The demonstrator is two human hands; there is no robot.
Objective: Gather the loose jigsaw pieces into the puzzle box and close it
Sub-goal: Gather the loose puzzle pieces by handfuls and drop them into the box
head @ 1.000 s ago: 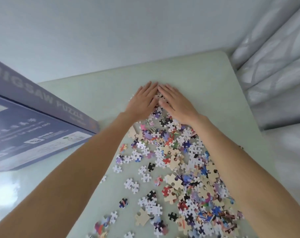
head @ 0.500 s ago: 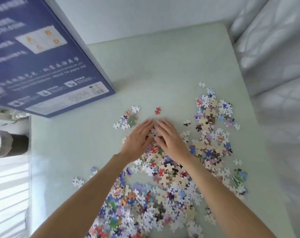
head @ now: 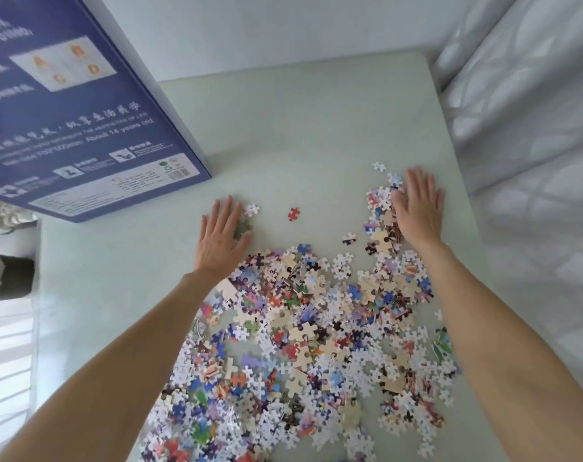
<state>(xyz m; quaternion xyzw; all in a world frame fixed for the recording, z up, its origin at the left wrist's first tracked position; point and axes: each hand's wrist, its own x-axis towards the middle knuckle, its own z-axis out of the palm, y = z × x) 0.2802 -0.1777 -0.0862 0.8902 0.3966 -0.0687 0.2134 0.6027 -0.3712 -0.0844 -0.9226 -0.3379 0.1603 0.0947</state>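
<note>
A wide heap of loose jigsaw pieces [head: 300, 345] is spread over the pale green table [head: 300, 128], filling the lower middle of the frame; its long axis runs from the bottom centre up toward the right-centre, where it narrows to a thin arm of pieces. The blue puzzle box [head: 66, 111] is seen in the upper left, printed face toward the camera, its long side slanting from the top edge down toward the frame's left edge and its near corner pointing toward the middle of the table.

The left hand [head: 221, 235] is laid flat, palm down, fingers straight and slightly spread, at the upper left edge of the heap; a green piece [head: 241, 228] is touched by its fingers and a white piece [head: 251, 209] lies just beside the fingertips. Nothing is gripped. The right hand [head: 418, 208] is likewise flat and extended, pressed against the upper right arm of the heap, with pieces lying along its thumb side. A single red piece [head: 293, 213] lies alone between the two hands, apart from both.

A patterned grey curtain [head: 533, 128] is seen along the right.
</note>
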